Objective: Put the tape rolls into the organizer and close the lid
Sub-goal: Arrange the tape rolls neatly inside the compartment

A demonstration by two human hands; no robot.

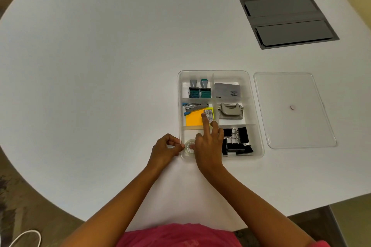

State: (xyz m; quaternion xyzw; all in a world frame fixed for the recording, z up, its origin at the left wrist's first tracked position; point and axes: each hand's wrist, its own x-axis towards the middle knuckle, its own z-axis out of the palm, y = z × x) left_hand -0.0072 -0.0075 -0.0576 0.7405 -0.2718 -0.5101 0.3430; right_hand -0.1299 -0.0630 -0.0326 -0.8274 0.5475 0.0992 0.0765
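Observation:
A clear plastic organizer (255,106) with several compartments lies on the white table. One clear tape roll (188,147) lies flat in its near-left compartment. My left hand (165,149) is curled at the organizer's near-left rim, thumb and forefinger pinched at the wall right beside the roll. My right hand (208,145) hovers over the same compartment with fingers spread; its thumb touches the roll's right side and its forefinger points over the sticky notes. The clear lid (293,110) lies flat on the table just right of the organizer.
Other compartments hold two stamps (199,89), a grey card box (227,90), a stapler (195,107) on orange sticky notes (193,119), a hole punch (229,111) and black binder clips (237,142). A grey cable hatch (289,21) sits at the far right.

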